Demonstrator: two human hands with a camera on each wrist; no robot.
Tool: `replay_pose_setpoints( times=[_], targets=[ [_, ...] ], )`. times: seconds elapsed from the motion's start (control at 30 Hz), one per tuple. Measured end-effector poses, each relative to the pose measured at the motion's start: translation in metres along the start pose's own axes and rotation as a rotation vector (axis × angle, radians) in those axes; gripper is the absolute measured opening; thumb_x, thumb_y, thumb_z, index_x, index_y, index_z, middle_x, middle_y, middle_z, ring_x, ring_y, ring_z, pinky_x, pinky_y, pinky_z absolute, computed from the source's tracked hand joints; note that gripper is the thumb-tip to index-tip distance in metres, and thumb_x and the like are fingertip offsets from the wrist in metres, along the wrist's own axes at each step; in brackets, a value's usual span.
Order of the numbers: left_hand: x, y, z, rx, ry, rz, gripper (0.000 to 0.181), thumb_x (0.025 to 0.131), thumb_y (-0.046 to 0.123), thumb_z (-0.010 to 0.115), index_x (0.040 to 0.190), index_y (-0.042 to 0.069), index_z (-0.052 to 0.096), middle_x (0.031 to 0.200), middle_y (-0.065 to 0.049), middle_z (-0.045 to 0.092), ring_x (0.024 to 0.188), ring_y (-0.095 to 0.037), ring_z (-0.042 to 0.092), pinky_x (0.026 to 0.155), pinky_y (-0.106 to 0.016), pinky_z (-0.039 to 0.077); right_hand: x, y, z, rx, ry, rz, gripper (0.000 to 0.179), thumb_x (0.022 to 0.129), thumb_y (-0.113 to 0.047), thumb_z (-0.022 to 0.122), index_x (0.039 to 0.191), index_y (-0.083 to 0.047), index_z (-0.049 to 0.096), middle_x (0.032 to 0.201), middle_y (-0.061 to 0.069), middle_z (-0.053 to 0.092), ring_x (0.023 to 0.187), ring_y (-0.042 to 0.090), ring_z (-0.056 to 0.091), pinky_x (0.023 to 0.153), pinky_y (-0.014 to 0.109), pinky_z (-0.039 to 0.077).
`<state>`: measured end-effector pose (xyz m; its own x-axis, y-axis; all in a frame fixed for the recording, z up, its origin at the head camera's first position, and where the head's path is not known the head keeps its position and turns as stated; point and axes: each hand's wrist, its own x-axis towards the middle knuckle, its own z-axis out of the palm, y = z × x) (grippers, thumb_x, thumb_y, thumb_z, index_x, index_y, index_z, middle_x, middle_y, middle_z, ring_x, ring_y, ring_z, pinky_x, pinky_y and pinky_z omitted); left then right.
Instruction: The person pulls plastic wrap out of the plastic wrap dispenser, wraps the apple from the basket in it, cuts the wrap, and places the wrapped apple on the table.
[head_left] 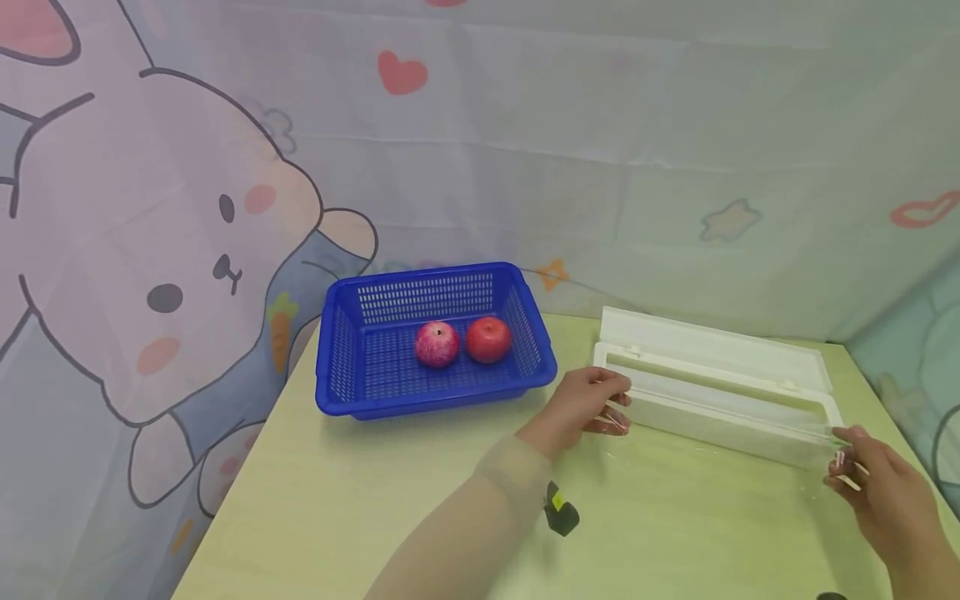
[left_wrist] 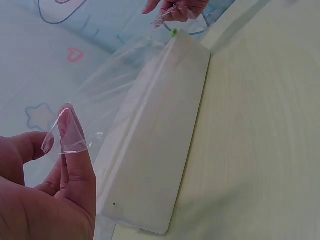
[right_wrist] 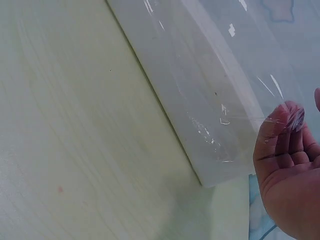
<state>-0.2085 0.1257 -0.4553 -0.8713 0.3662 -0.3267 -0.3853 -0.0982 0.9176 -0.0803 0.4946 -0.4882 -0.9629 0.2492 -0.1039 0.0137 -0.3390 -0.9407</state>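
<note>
A clear sheet of plastic wrap (left_wrist: 125,75) stretches between my two hands, in front of a long white wrap dispenser (head_left: 720,417) with its lid (head_left: 712,346) raised at the back. By the dispenser's left end, my left hand (head_left: 588,402) holds one corner of the sheet, which covers a fingertip in the left wrist view. At the right end, my right hand (head_left: 885,483) grips the other side; the film bunches at its fingertips (right_wrist: 295,112). Through the film, the dispenser's front (right_wrist: 185,100) shows in the right wrist view.
Left of the dispenser stands a blue plastic basket (head_left: 341,400) with two red apples (head_left: 489,340) inside. Both rest on a pale wooden table (head_left: 420,492). A printed curtain (head_left: 525,125) hangs behind. A small black and yellow object (head_left: 560,510) shows beside my left forearm.
</note>
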Motion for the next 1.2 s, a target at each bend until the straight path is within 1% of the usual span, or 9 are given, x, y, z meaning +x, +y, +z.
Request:
replay_pose_setpoints(
  times=[0.13,0.3,0.4,0.53,0.77,0.93,1.0,1.1,1.2],
  targets=[
    [0.000,0.006,0.000,0.007,-0.011,-0.009,0.012,0.103,0.023,0.073,0.106,0.011,0.072,0.088,-0.006,0.073,0.067,-0.018,0.071,0.063,-0.032,0.064,0.005,-0.004,0.004,0.004,0.003,-0.015,0.027,0.113,-0.016,0.054,0.109,-0.013,0.081,0.097,-0.002,0.059,0.077,0.012,0.066,0.069,0.025,0.060],
    [-0.001,0.012,0.000,-0.009,-0.017,-0.007,0.010,0.103,0.021,0.072,0.105,0.012,0.071,0.086,-0.005,0.072,0.066,-0.017,0.070,0.060,-0.028,0.062,0.007,-0.006,0.006,-0.034,-0.013,-0.052,0.025,0.112,-0.013,0.055,0.111,-0.014,0.080,0.090,-0.001,0.063,0.078,0.012,0.066,0.070,0.024,0.060],
    [-0.002,0.015,0.001,-0.034,-0.017,-0.001,0.008,0.103,0.020,0.073,0.105,0.012,0.071,0.085,-0.004,0.071,0.065,-0.017,0.070,0.059,-0.028,0.062,0.007,-0.009,0.007,-0.063,-0.024,-0.064,0.024,0.112,-0.015,0.054,0.113,-0.017,0.079,0.091,-0.002,0.063,0.081,0.011,0.066,0.072,0.023,0.060],
    [0.000,0.019,0.003,-0.053,-0.021,0.013,0.006,0.102,0.018,0.073,0.106,0.013,0.071,0.086,-0.006,0.072,0.064,-0.017,0.070,0.056,-0.025,0.060,0.010,-0.015,0.010,-0.051,-0.046,-0.068,0.024,0.113,-0.014,0.053,0.115,-0.016,0.077,0.094,-0.001,0.063,0.083,0.011,0.066,0.073,0.023,0.060],
    [0.003,0.026,0.006,-0.068,-0.025,0.019,0.006,0.103,0.018,0.073,0.107,0.013,0.073,0.087,-0.007,0.072,0.065,-0.018,0.070,0.060,-0.028,0.062,0.014,-0.022,0.014,0.032,-0.071,-0.106,0.030,0.113,-0.005,0.048,0.117,-0.011,0.077,0.096,0.000,0.066,0.085,0.012,0.069,0.076,0.025,0.062],
    [0.004,0.030,0.008,-0.098,-0.032,0.024,0.006,0.103,0.016,0.073,0.107,0.012,0.074,0.085,-0.006,0.071,0.064,-0.018,0.069,0.059,-0.027,0.062,0.016,-0.025,0.015,0.042,-0.101,-0.161,0.035,0.113,0.000,0.042,0.110,-0.004,0.077,0.101,0.000,0.064,0.084,0.012,0.069,0.074,0.024,0.062],
    [0.003,0.032,0.008,-0.107,-0.038,0.025,0.007,0.103,0.015,0.073,0.108,0.011,0.074,0.085,-0.006,0.071,0.064,-0.018,0.069,0.059,-0.026,0.061,0.017,-0.026,0.016,0.043,-0.114,-0.188,0.037,0.114,0.000,0.041,0.112,-0.004,0.077,0.100,0.000,0.064,0.083,0.012,0.069,0.073,0.024,0.061],
    [0.000,0.035,0.007,-0.115,-0.046,0.028,0.008,0.103,0.016,0.073,0.110,0.012,0.075,0.086,-0.006,0.071,0.065,-0.017,0.069,0.059,-0.026,0.061,0.018,-0.027,0.018,0.060,-0.142,-0.222,0.041,0.114,-0.001,0.038,0.119,-0.007,0.078,0.098,0.001,0.066,0.082,0.012,0.070,0.072,0.023,0.060],
    [-0.002,0.038,0.007,-0.125,-0.052,0.032,0.010,0.103,0.016,0.073,0.111,0.012,0.075,0.086,-0.005,0.071,0.065,-0.017,0.069,0.060,-0.026,0.061,0.019,-0.028,0.018,0.111,-0.167,-0.231,0.044,0.115,-0.002,0.035,0.124,-0.006,0.077,0.096,0.002,0.068,0.082,0.014,0.070,0.072,0.024,0.061]
  ],
)
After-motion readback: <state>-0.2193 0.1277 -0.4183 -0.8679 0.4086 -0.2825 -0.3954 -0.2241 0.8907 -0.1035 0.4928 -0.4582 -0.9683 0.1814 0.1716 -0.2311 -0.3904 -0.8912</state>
